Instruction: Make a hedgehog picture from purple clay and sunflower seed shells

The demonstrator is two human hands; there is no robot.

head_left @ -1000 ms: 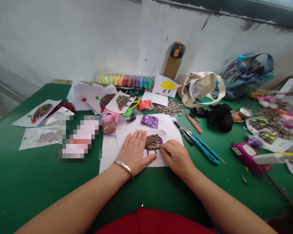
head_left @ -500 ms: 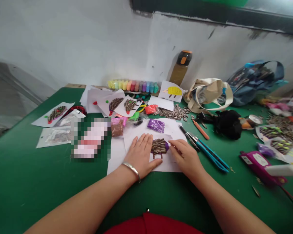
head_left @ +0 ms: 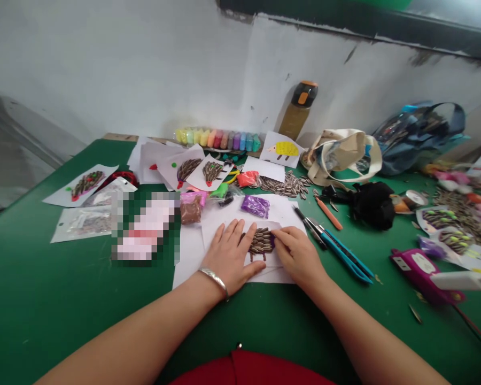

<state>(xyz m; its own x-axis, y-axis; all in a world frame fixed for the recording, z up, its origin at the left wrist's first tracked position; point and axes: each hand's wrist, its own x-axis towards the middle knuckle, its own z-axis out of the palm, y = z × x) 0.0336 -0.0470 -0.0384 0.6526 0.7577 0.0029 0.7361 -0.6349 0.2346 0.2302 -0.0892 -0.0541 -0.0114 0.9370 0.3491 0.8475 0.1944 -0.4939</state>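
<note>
A hedgehog picture made of striped sunflower seeds [head_left: 261, 241] lies on white paper [head_left: 188, 267] in front of me, with brown legs below its body. My left hand [head_left: 229, 254] rests flat on the paper, fingers spread, its fingertips at the left end of the seeds. At the picture's right end, my right hand [head_left: 299, 252] has its fingers closed together on a bit of purple clay [head_left: 272, 242], which they mostly cover. Just beyond the hands sits a packet of purple clay [head_left: 255, 206]. A brown clay packet [head_left: 191, 209] lies to its left.
Loose sunflower seeds [head_left: 288, 184] are heaped at the back. To the right lie blue tweezers [head_left: 347, 256], an orange pen-like tool [head_left: 328, 214] and a purple glue-gun-like device [head_left: 419, 272]. Finished seed pictures [head_left: 188, 171], a bottle [head_left: 299, 109] and bags [head_left: 344, 152] stand farther back.
My right hand has shifted slightly left onto the purple clay, its fingers now closed and covering more of it. My left hand stays flat on the paper. The view has moved slightly.
</note>
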